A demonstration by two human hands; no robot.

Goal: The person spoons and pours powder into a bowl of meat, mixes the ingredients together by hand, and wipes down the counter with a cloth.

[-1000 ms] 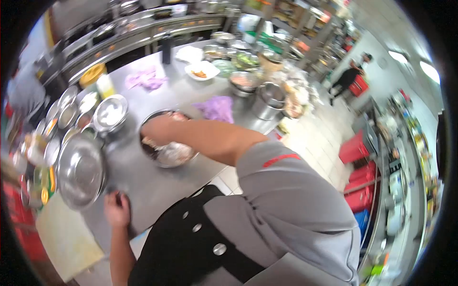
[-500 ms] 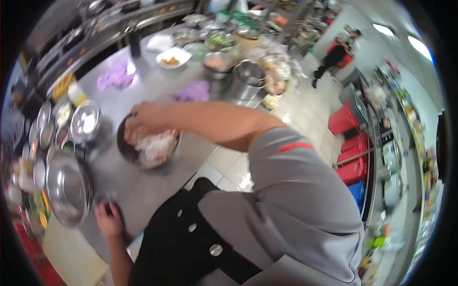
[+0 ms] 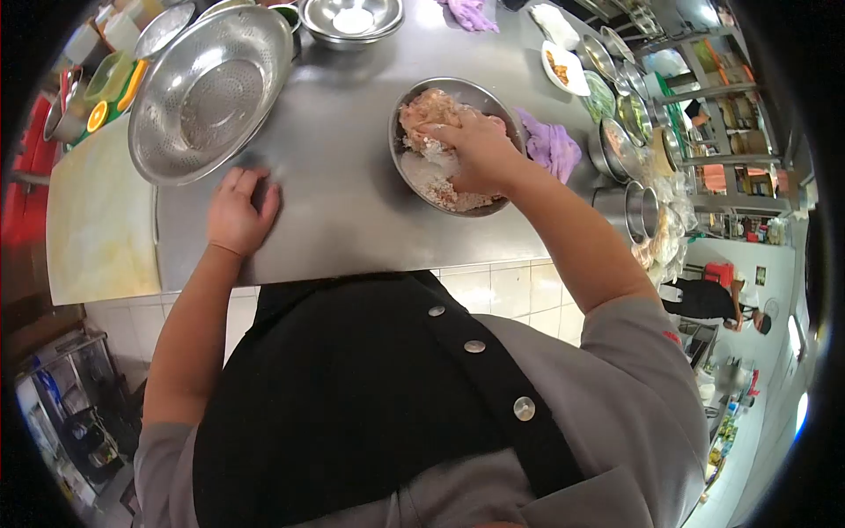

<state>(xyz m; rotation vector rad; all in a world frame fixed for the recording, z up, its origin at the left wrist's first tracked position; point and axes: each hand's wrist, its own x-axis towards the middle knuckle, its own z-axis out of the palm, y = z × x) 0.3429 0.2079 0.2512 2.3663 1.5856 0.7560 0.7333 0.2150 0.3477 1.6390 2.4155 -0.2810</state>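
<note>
Colander fills the upper left of the frame; just below it, our left hand rests on the steel table, fingers released and loosely curled, pointing up the frame. Above and right of centre sits our metal bowl, mouth facing up at us, rim round, nearly equal along every axis. Our right hand enters from the right, palm down, fingers pointing left into raw meat; we cannot tell whether they grip it.
</note>
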